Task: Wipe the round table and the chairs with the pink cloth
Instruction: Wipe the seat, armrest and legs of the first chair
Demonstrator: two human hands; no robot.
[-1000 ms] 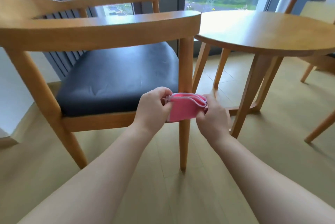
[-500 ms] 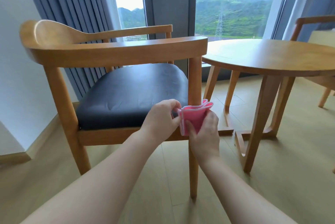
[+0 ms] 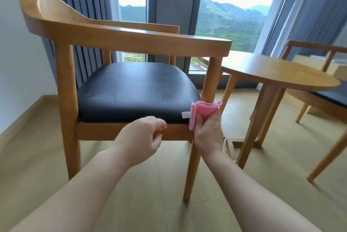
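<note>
My right hand point(image 3: 208, 130) holds the folded pink cloth point(image 3: 203, 112) wrapped around the near chair's front leg point(image 3: 211, 79), level with the seat edge. The leg's long axis runs vertical, so I judge the wipe travels along it. My left hand point(image 3: 139, 137) hangs loosely curled, holding nothing, beside the seat rail point(image 3: 105, 132). The round table point(image 3: 281, 72) stands beyond. No legible writing.

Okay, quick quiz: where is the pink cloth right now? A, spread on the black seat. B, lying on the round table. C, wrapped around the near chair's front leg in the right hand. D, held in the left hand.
C: the right hand grips the cloth around the chair's front leg, while the left hand holds nothing.
</note>
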